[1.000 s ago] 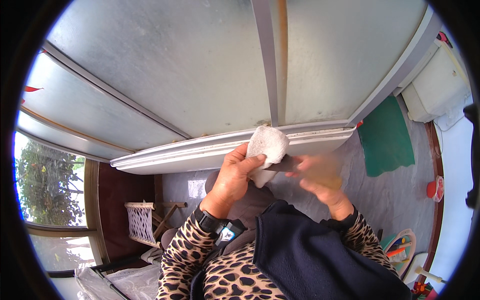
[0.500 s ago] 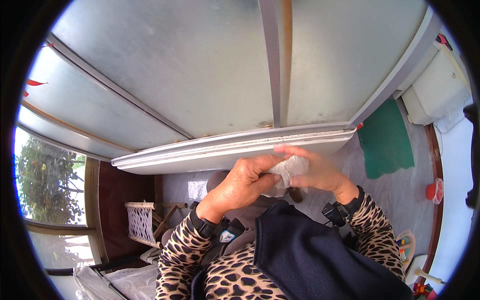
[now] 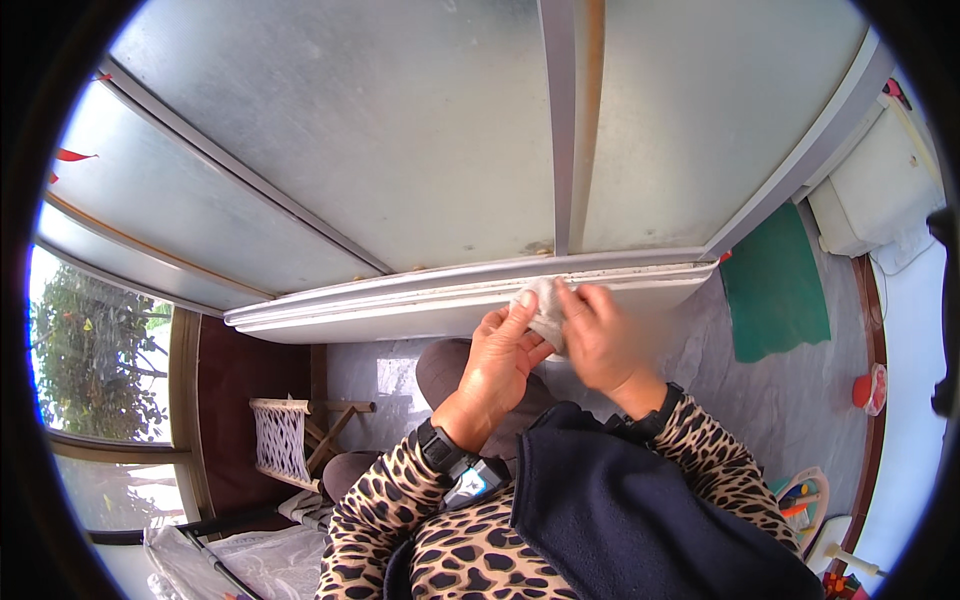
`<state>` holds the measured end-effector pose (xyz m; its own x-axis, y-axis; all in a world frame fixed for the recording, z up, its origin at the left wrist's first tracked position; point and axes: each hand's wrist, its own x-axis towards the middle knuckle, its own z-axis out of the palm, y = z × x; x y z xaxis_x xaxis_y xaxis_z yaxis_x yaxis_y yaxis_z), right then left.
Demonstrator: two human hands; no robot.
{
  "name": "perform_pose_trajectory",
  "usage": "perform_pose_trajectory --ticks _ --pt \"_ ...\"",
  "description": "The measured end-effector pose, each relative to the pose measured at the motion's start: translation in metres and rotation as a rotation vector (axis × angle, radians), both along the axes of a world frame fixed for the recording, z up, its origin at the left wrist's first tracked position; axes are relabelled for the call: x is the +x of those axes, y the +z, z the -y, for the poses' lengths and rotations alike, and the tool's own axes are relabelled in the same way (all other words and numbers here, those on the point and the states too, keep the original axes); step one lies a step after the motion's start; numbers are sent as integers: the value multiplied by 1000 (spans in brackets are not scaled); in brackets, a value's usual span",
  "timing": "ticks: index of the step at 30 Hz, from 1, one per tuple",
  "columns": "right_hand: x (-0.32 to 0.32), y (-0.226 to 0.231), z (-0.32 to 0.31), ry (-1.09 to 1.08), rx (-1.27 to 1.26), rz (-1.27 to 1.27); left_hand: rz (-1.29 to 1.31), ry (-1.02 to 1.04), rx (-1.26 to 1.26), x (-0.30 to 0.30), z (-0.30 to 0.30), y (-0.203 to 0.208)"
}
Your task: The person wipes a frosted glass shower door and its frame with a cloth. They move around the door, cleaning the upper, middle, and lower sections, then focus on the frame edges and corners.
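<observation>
A crumpled pale grey cloth (image 3: 546, 318) is bunched between my two hands, in front of the white ledge. My left hand (image 3: 497, 362) grips it from the left, thumb on top and fingers curled beneath. From the right, my right hand (image 3: 602, 345) pinches the cloth's upper edge with bent fingers; its outer side is smeared by motion. Just beyond the hands runs the white ledge (image 3: 430, 312) with dirty track grooves, below frosted sliding panels (image 3: 400, 150).
A folding stool (image 3: 285, 440) with woven webbing stands at the left by a window. On the right lie a green mat (image 3: 775, 285) and a red container (image 3: 866, 385). A basket (image 3: 808, 505) of small items sits at the lower right, and clear plastic sheeting (image 3: 240, 565) at the lower left.
Both hands have turned and shifted with the cloth, which is now closer to the ledge and more tightly bunched. My right hand has moved left and its fingers have closed on the cloth.
</observation>
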<state>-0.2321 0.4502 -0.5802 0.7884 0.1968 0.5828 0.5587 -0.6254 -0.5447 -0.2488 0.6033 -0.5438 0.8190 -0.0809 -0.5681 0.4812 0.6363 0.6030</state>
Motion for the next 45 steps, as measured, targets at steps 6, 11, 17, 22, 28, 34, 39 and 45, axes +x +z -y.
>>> perform_pose_trajectory --ticks 6,11,17,22,28,34,39,45 --pt "-24 -4 -7 370 360 -463 95 11 219 -2 -14 -17" --pt "-5 -11 20 200 111 -294 192 -90 135 -9 -20 -25" --pt "-13 -17 9 485 687 -856 254 -117 1 -12 -20 -19" --pt "-12 -11 6 762 1010 -1094 359 -138 160 -8 -23 -11" --pt "-20 -1 8 905 1063 -1261 326 -226 205 -7 -27 2" --pt "-15 -13 15 675 842 -1172 408 -112 238 -3 -32 0" --pt "-20 -14 31 143 656 -703 326 119 501 2 -28 5" --pt "-44 -1 17 826 733 -1373 196 188 243 1 -7 11"
